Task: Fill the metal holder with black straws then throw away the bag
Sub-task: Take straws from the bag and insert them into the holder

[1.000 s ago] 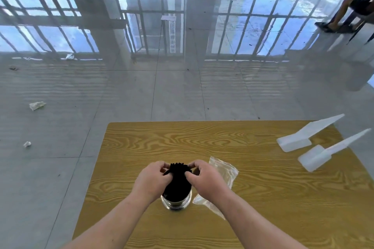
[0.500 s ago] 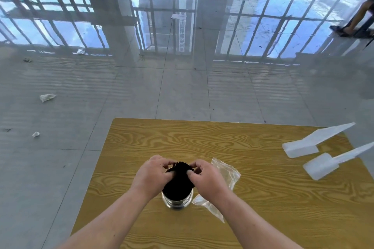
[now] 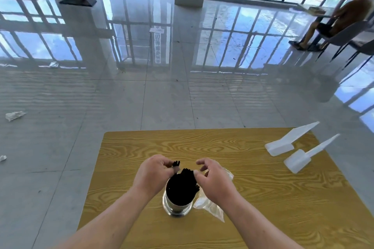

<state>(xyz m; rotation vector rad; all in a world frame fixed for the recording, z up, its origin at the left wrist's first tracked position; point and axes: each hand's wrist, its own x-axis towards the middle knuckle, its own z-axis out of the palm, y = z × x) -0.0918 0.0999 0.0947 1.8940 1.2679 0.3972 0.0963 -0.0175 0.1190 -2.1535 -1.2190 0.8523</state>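
1. While the metal holder (image 3: 177,206) already looks nearly full of black straws (image 3: 181,187), a few straws (image 3: 176,163) remain pinched in the left hand (image 3: 154,176), so I judge the filling almost finished.
2. The right hand (image 3: 211,178) has its fingers loosely curled above the straw tops; I cannot tell if it grips any.
3. The holder stands upright on the counter (image 3: 242,168), near its front, with the straws' long axis pointing up.
4. The bag (image 3: 212,206) lies flat just beside the holder, not yet thrown away.
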